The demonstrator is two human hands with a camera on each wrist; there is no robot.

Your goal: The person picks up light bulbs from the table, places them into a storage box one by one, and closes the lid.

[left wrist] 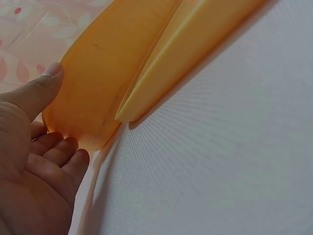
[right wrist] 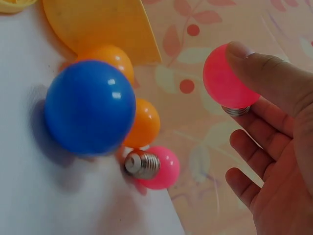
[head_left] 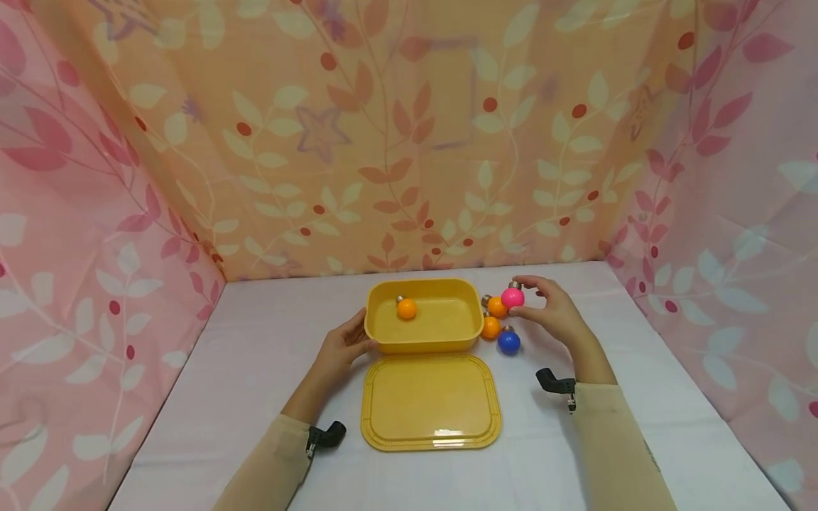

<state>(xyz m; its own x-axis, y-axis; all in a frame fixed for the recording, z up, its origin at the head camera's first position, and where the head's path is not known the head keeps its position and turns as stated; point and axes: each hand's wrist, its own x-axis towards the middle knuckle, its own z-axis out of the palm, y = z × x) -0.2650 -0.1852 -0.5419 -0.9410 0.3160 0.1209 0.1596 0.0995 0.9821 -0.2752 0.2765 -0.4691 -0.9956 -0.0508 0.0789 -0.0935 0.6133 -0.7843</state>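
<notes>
My left hand (head_left: 344, 345) holds the left end of a yellow plastic box (head_left: 423, 348), thumb at the front corner and bent fingers against the side wall. An orange light bulb (head_left: 406, 309) lies inside the box. Right of the box, my right hand (head_left: 554, 312) pinches a pink light bulb (right wrist: 230, 78) between thumb and fingers, its metal screw base showing. Under and beside that hand lie a blue bulb (head_left: 508, 343), orange bulbs (head_left: 491, 327) and a second pink bulb (right wrist: 166, 169), which the right wrist view shows on the cloth.
The box's yellow lid (head_left: 431, 403) lies flat just in front of it. A white cloth (head_left: 243, 369) covers the table. Patterned fabric (head_left: 396, 142) hangs behind, and pink leafy fabric (head_left: 77, 255) stands along both sides.
</notes>
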